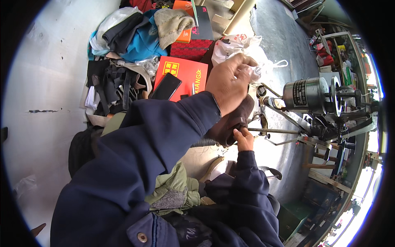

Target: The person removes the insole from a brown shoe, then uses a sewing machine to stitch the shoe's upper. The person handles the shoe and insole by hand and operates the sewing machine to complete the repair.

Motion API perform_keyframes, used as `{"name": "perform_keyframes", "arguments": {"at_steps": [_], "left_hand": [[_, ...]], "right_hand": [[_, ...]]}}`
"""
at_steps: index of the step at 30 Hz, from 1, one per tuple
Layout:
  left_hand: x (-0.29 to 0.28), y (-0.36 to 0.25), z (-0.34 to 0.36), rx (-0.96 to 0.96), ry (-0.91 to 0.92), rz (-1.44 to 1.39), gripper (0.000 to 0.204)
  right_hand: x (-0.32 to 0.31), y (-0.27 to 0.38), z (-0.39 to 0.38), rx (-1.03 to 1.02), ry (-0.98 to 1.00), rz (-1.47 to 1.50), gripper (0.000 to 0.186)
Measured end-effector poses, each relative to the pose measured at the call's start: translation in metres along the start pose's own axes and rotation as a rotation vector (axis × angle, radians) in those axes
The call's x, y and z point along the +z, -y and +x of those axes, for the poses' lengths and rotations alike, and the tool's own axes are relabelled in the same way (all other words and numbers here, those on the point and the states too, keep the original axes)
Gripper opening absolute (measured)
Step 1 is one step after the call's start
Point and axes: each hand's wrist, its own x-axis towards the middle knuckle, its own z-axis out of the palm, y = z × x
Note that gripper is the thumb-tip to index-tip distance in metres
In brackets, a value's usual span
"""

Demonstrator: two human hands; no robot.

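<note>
My left hand (231,84) is raised above a dark brown shoe (231,124), its thumb and fingers pressed together. What they pinch, if anything, is too small to tell. Lower down, my right hand (245,140) closes its thumb and fingers on the near edge of the shoe's opening. Part of the shoe is hidden behind my left hand and sleeve. Just right of the shoe stands a metal hand-cranked sewing machine (297,98), its thin arm reaching toward the shoe. Whether the shoe touches the machine, I cannot tell.
A red box (181,72) with a black phone (166,87) on it lies left of my left hand. Beyond are piled cloths (140,37) and a white plastic bag (236,47). Black scraps (109,84) lie farther left. A cluttered shelf (349,53) lines the right side.
</note>
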Motion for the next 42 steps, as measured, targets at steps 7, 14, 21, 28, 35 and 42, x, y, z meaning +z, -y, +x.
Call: {"name": "perform_keyframes", "arguments": {"at_steps": [7, 14, 21, 28, 35, 42], "left_hand": [[0.005, -0.023, -0.052, 0.472, 0.080, 0.521, 0.032], [0.020, -0.020, -0.064, 0.510, 0.124, 0.449, 0.035], [0.052, -0.012, -0.078, 0.417, 0.336, 0.542, 0.062], [0.044, 0.001, -0.048, 0.154, -0.021, 0.468, 0.016], [0.051, 0.007, -0.028, 0.254, -0.064, 0.580, 0.018], [0.038, 0.002, -0.020, 0.228, 0.013, 0.523, 0.006]], "right_hand": [[-0.034, 0.098, -0.077, -0.416, -0.126, 0.064, 0.038], [-0.066, 0.167, -0.124, -0.627, -0.248, -0.042, 0.037], [-0.068, 0.159, -0.112, -0.562, -0.209, 0.128, 0.035], [-0.066, 0.163, -0.118, -0.505, -0.219, 0.222, 0.031], [-0.044, 0.187, -0.113, -0.445, -0.128, 0.436, 0.032], [-0.013, 0.215, -0.077, -0.369, 0.034, 0.820, 0.022]]}}
